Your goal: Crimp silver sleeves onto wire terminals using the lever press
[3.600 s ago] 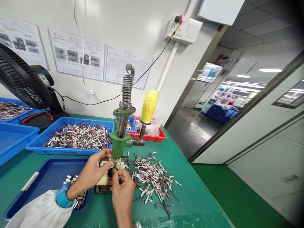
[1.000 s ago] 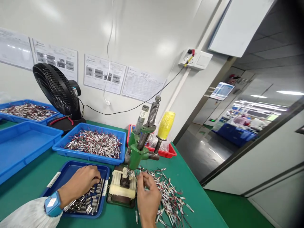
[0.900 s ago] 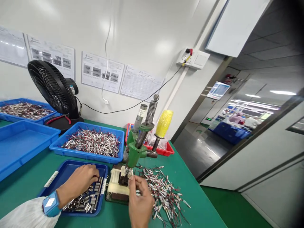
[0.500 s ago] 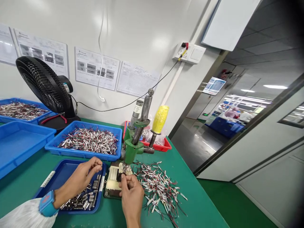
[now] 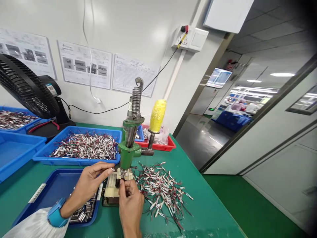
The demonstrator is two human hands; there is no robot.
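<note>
A green hand press [image 5: 130,150] with a coiled spring stands on the bench. My left hand [image 5: 92,180], wearing a blue wristband, is just left of its lower end, thumb and fingers pinching a small shiny metal piece [image 5: 112,169]. Right in front of the press die, my right hand [image 5: 130,201] has thumb and forefinger closed together at the dark holder [image 5: 118,182]. Whatever those right fingers grip is hidden. Under my left forearm lies a dark blue tray [image 5: 55,185] with metal tubes [image 5: 85,211], partly covered by the arm.
A loose heap of white parts with red and black wires [image 5: 163,191] lies right of the press. Behind my left hand stands a blue bin [image 5: 79,162] full of similar parts. A yellow-wrapped lever [image 5: 158,115] juts up right; a black fan [image 5: 27,87] stands left.
My left hand has come closer to the press, its fingers straighter, and the small metal piece shows more clearly. My right hand stays at the die. The whole view has shifted a little.
</note>
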